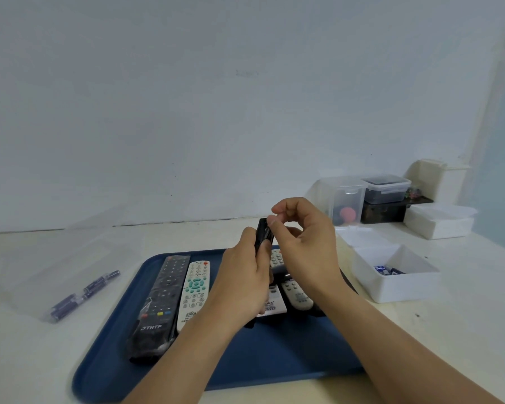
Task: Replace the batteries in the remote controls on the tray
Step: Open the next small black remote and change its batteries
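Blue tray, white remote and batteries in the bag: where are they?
blue tray (pixel 274 360), head view, bare floor.
white remote (pixel 194 290), head view, green buttons.
batteries in the bag (pixel 83 293), head view, middle battery.

Single view, head-worn wide-angle camera. It looks forward and down from above the near edge of a white table, facing a pale wall that fills the upper half of the frame. Straight lines bow toward the frame edges, as wide lenses give. Both forearms enter from 6 o'clock and 5 o'clock; the left hand and right hand meet just below frame centre, close to the lens. A blue tray lies nearest, at 6 o'clock. Storage boxes stand farther off at 3 o'clock. With one camera, no second view shares the scene.
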A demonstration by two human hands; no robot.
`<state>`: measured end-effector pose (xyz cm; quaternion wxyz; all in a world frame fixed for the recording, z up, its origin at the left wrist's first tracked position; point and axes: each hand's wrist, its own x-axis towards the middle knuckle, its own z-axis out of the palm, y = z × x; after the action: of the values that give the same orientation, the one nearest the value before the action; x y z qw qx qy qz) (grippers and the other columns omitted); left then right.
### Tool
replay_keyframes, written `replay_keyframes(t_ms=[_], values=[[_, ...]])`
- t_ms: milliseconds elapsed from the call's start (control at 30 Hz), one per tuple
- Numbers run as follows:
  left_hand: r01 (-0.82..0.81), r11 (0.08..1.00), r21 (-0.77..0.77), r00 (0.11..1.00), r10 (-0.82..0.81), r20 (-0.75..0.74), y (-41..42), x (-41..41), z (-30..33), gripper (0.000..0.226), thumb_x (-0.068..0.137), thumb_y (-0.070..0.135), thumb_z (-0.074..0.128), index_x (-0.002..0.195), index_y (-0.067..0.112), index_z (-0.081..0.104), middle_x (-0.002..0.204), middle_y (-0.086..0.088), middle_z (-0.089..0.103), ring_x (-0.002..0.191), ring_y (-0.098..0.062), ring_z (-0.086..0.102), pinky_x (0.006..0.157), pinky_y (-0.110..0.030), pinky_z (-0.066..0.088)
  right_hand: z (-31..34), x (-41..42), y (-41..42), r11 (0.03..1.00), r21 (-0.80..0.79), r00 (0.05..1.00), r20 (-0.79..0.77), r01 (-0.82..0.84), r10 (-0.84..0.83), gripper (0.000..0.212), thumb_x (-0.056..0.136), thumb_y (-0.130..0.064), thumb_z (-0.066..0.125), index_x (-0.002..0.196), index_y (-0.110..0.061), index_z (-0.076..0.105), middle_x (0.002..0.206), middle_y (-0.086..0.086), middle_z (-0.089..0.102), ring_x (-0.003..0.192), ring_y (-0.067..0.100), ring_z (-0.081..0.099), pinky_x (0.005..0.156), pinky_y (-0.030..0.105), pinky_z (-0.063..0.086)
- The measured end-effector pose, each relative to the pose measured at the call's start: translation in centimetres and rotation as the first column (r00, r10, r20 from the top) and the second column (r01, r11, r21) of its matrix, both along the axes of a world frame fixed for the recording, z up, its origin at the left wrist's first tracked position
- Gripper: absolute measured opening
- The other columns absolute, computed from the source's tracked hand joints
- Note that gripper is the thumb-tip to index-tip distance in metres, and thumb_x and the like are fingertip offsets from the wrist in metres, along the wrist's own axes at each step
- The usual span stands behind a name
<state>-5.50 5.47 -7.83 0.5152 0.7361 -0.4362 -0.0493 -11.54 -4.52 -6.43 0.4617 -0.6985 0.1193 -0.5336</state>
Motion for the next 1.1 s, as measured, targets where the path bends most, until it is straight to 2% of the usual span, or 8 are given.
replay_keyframes(t_ms=[233, 467, 667, 767, 833, 933, 1000, 1100], values=[[0.001, 0.996, -0.087, 0.996, -0.008, -0.085, -0.3, -0.1, 0.4, 0.023, 0.107, 0.036, 0.040, 0.091, 0.023, 0.048, 0.076, -0.021, 0.062, 0.048, -0.024, 0.053, 0.039, -0.028, 0.046, 0.0, 0.0, 0.4, 0.998, 0.017, 0.998, -0.005, 0.064, -0.064, 0.014, 0.086, -0.017, 0.076, 0.099, -0.022, 0.073, 0.100, -0.009, 0.068, 0.089, 0.004, 0.067, 0.070, 0.016, 0.053], [-0.013, 0.995, -0.096, 0.981, -0.006, -0.194, -0.3, -0.1, 0.6, 0.026, 0.107, 0.039, 0.040, 0.094, 0.018, 0.047, 0.074, -0.018, 0.061, 0.045, -0.025, 0.055, 0.040, -0.030, 0.047, -0.3, 0.3, 0.5, 0.998, 0.054, 1.000, 0.010, 0.013, -0.014, 0.013, 0.083, -0.011, 0.079, 0.094, -0.017, 0.077, 0.094, -0.006, 0.071, 0.087, 0.005, 0.069, 0.073, 0.019, 0.056], [-0.008, 0.996, -0.091, 0.984, -0.008, -0.177, -0.1, 0.0, 0.8, 0.022, 0.108, 0.032, 0.041, 0.096, 0.015, 0.046, 0.072, -0.017, 0.060, 0.042, -0.019, 0.054, 0.041, -0.032, 0.049, 0.2, 0.2, 0.2, 0.958, 0.258, 0.992, 0.034, -0.126, 0.121, 0.011, 0.085, -0.012, 0.077, 0.093, -0.012, 0.070, 0.084, 0.005, 0.074, 0.079, 0.011, 0.070, 0.074, 0.021, 0.056], [0.062, 0.990, -0.127, 0.937, -0.102, -0.334, 0.1, 0.0, 1.4, 0.022, 0.109, 0.029, 0.041, 0.098, 0.010, 0.047, 0.070, -0.015, 0.060, 0.045, -0.022, 0.051, 0.040, -0.032, 0.047, 0.9, 0.1, -1.2, 0.782, 0.537, 0.946, 0.243, -0.315, 0.214, 0.008, 0.092, -0.009, 0.069, 0.100, -0.010, 0.069, 0.080, 0.004, 0.069, 0.080, 0.013, 0.067, 0.084, 0.026, 0.056], [0.145, 0.972, -0.183, 0.799, -0.225, -0.558, 0.5, 0.1, 2.0, 0.025, 0.109, 0.029, 0.040, 0.101, 0.007, 0.051, 0.073, -0.014, 0.060, 0.047, -0.022, 0.049, 0.041, -0.029, 0.044, 1.4, -0.3, -2.8, 0.580, 0.677, 0.890, 0.374, -0.454, 0.260, 0.015, 0.100, -0.001, 0.052, 0.108, -0.004, 0.065, 0.080, 0.006, 0.063, 0.077, 0.015, 0.065, 0.083, 0.025, 0.059], [0.270, 0.929, -0.254, 0.595, -0.369, -0.714, 1.2, 0.6, 2.6, 0.033, 0.108, 0.030, 0.041, 0.114, 0.004, 0.061, 0.081, -0.013, 0.064, 0.052, -0.019, 0.049, 0.040, -0.026, 0.041, 1.4, -0.6, -3.8, 0.379, 0.782, 0.840, 0.319, -0.495, 0.439, 0.032, 0.101, 0.009, 0.032, 0.117, 0.003, 0.059, 0.077, 0.008, 0.051, 0.057, 0.010, 0.050, 0.051, 0.016, 0.051], [0.310, 0.908, -0.280, 0.554, -0.412, -0.723, 1.3, 1.0, 2.6, 0.035, 0.108, 0.030, 0.041, 0.119, 0.006, 0.065, 0.084, -0.013, 0.065, 0.056, -0.018, 0.049, 0.039, -0.024, 0.041, 1.2, -0.6, -3.8, 0.426, 0.789, 0.835, 0.189, -0.443, 0.518, 0.027, 0.099, 0.004, 0.037, 0.106, 0.001, 0.063, 0.075, 0.005, 0.046, 0.053, 0.007, 0.036, 0.039, 0.015, 0.034], [0.320, 0.921, -0.224, 0.594, -0.379, -0.710, 1.4, 1.9, 2.2, 0.034, 0.106, 0.030, 0.045, 0.123, 0.006, 0.062, 0.089, -0.013, 0.067, 0.059, -0.018, 0.050, 0.042, -0.025, 0.041, 1.4, -1.0, -3.6, 0.664, 0.676, 0.860, -0.087, -0.319, 0.502, 0.029, 0.099, -0.030, 0.059, 0.080, -0.010, 0.064, 0.065, -0.002, 0.047, 0.051, 0.009, 0.025, 0.044, 0.021, 0.020]])
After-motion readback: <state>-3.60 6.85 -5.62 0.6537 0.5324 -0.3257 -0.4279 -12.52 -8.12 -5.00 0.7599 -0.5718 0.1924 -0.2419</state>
